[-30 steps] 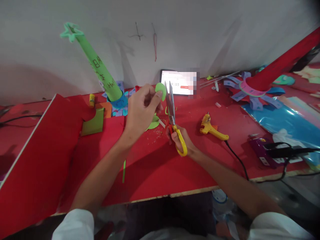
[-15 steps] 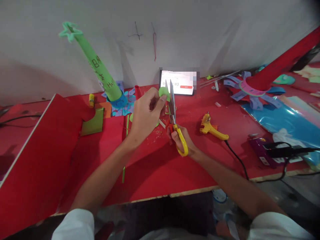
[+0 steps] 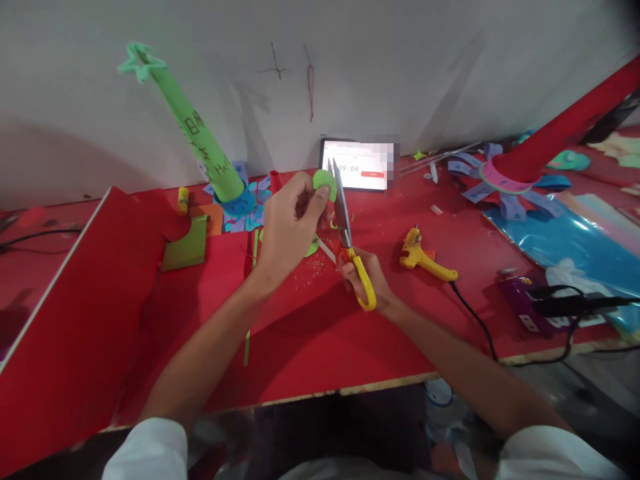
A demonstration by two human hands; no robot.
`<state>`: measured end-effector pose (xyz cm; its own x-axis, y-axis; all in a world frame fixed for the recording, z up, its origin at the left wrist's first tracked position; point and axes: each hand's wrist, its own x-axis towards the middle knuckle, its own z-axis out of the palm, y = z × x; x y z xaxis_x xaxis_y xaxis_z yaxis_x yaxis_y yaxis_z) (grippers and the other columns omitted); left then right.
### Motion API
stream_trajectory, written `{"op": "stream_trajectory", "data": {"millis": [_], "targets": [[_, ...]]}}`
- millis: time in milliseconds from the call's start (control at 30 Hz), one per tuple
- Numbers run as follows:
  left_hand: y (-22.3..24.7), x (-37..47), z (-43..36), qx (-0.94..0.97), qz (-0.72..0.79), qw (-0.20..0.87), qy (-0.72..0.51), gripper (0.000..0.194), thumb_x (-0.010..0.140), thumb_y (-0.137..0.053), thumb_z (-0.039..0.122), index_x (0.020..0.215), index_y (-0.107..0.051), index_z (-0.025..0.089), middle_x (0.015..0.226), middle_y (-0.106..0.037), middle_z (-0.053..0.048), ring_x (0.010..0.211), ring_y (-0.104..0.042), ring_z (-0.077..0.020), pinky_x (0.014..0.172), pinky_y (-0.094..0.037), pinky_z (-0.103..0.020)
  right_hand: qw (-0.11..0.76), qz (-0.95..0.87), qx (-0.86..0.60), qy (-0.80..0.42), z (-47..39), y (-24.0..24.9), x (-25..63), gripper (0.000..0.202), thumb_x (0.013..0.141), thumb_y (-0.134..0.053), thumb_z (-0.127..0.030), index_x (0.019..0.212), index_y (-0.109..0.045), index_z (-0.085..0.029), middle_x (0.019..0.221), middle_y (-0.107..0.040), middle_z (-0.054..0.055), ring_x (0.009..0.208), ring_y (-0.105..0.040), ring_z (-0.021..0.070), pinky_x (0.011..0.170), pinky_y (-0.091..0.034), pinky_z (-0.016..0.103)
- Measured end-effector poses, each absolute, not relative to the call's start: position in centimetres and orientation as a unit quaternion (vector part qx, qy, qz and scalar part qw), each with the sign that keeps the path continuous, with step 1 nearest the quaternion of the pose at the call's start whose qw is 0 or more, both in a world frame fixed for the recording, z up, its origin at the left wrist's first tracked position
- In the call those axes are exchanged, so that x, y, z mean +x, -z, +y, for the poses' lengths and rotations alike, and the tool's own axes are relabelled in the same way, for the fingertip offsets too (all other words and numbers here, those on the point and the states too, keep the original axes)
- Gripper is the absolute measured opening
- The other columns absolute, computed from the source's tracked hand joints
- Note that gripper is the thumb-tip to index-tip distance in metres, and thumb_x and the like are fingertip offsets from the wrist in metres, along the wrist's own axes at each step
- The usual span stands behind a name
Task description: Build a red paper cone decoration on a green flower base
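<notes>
Between its thumb and fingers, my left hand (image 3: 295, 217) pinches a small rounded piece of green paper (image 3: 324, 180), held above the red table. My right hand (image 3: 369, 275) grips a pair of scissors (image 3: 359, 273) with yellow handles, the blades pointing up and away from me. Those blades are nearly closed, just right of the green piece; whether they touch it I cannot tell. Beneath my hands lie thin green scraps (image 3: 311, 248) and small bits of paper. A tablet-like screen (image 3: 360, 177) showing a timer leans on the wall behind the scissors.
Right of my hands lies a yellow glue gun (image 3: 425, 257), its black cord running off the table's front edge. A purple box (image 3: 527, 307) with cables is farther right. A green paper tube (image 3: 197, 137) stands back left, near a glue stick (image 3: 183, 200). Red board (image 3: 75, 320) fills the left.
The scissor blades have come closer together. My left hand and the green piece have shifted slightly left. The timer reading on the screen has moved on.
</notes>
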<state>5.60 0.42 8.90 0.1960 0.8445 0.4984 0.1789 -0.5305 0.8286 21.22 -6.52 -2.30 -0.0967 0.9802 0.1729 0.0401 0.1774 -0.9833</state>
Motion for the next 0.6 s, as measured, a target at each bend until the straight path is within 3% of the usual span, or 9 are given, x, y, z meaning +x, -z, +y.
{"op": "stream_trajectory", "data": {"millis": [333, 600], "targets": [[-9.24, 5.27, 0.4, 0.698, 0.371, 0.328, -0.517, 0.036, 0.101, -0.065, 0.043, 0.074, -0.052, 0.023, 0.064, -0.061, 0.004, 0.054, -0.057, -0.009, 0.052, -0.045, -0.025, 0.491, -0.581, -0.459, -0.459, -6.49, 1.83, 21.37, 0.069, 0.079, -0.058, -0.091, 0.074, -0.046, -0.023, 0.061, -0.039, -0.005, 0.056, -0.034, 0.0107, 0.05, -0.026, 0.027], [-9.42, 5.17, 0.38, 0.699, 0.376, 0.308, -0.525, 0.037, 0.102, -0.063, 0.048, 0.076, -0.057, 0.022, 0.063, -0.061, 0.004, 0.054, -0.056, -0.009, 0.053, -0.047, -0.025, 0.482, -0.586, -0.471, -0.45, -6.52, 1.69, 21.59, 0.065, 0.08, -0.064, -0.085, 0.071, -0.044, -0.024, 0.058, -0.038, -0.006, 0.054, -0.033, 0.0104, 0.049, -0.025, 0.027]]}}
